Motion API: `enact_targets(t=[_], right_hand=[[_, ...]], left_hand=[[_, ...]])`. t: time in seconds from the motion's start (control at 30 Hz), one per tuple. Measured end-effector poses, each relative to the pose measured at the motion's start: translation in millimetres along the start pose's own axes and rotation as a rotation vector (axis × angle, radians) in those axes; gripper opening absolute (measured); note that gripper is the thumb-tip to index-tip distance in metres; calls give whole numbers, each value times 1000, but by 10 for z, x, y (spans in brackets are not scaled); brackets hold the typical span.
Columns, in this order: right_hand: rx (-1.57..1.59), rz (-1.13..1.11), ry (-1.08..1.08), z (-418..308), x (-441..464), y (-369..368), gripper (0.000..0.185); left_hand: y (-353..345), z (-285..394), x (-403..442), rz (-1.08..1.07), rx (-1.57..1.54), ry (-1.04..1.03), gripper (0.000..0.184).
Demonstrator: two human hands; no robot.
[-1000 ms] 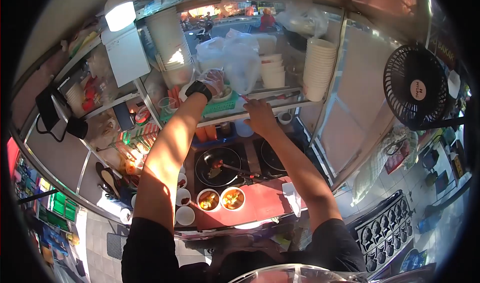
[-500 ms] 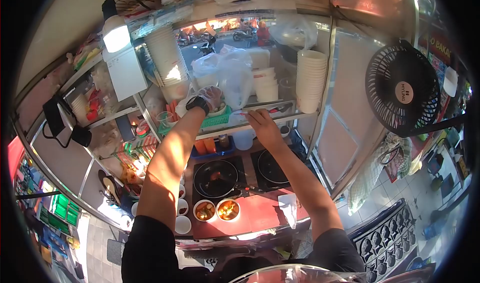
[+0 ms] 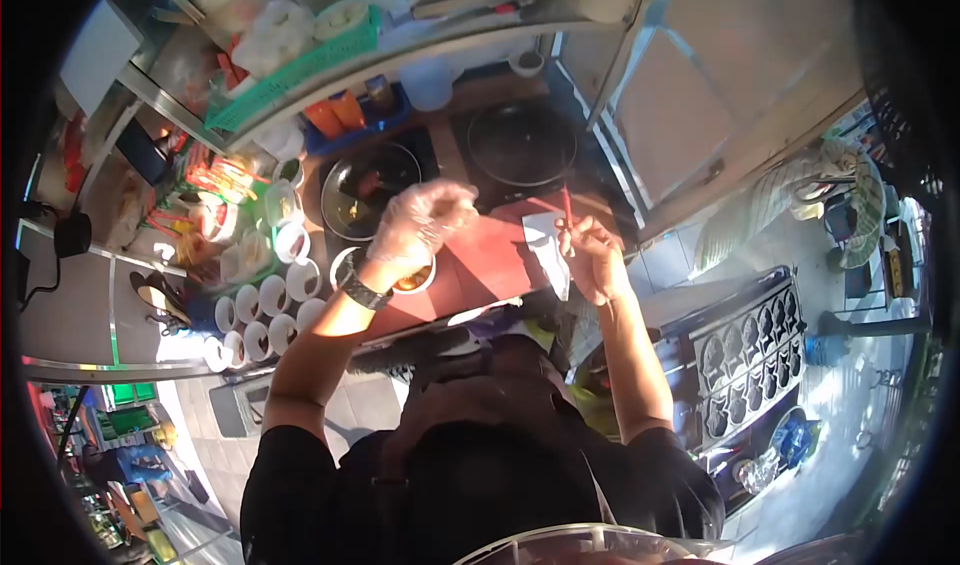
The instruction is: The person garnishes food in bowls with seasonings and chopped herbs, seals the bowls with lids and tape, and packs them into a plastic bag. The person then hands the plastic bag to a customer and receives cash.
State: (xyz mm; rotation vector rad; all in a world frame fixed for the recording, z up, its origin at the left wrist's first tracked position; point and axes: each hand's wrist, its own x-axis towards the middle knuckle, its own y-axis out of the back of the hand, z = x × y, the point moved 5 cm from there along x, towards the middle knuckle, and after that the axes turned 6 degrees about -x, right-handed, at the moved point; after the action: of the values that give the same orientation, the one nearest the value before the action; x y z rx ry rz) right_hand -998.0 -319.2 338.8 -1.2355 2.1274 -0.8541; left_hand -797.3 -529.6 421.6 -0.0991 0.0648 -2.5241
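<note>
My left hand, in a clear plastic glove and with a dark watch at the wrist, hovers over the front of the red counter. Its fingers are curled together; what they hold, if anything, is hidden. Beneath it a white cup of food is partly covered. To the right, my bare right hand pinches a slim red stick-like thing pointing upward; its exact kind is unclear. Beside that hand a white cloth or paper lies over the counter's front edge.
Behind my left hand a dark pan sits on a burner, with another dark pan to its right. Several white cups stand at the left. A green basket is on the shelf above. A moulded griddle stands at the right.
Both hands have come down from the shelf to above the counter. The right hand has brought the slim red thing with it. The view has tilted downward.
</note>
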Motion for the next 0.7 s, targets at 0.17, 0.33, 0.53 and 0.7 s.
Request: enact_targets(t=[0.17,0.33,0.53,0.7], right_hand=[[-453,-8,-271,349,-265,246,32],[-1459,-230,46,502,-142,256,17],[-1875,-271,374,591,52,196,10],[-1916,-315,375,615,138,185,9]], left_hand=[[-653,-1486,-586,8,607,-173,35],[-663,-1615,-484,46,520,-291,51],[-546,-1796,-517,112,555,-155,63],[-518,-1858,-519,94,490,-130,67]])
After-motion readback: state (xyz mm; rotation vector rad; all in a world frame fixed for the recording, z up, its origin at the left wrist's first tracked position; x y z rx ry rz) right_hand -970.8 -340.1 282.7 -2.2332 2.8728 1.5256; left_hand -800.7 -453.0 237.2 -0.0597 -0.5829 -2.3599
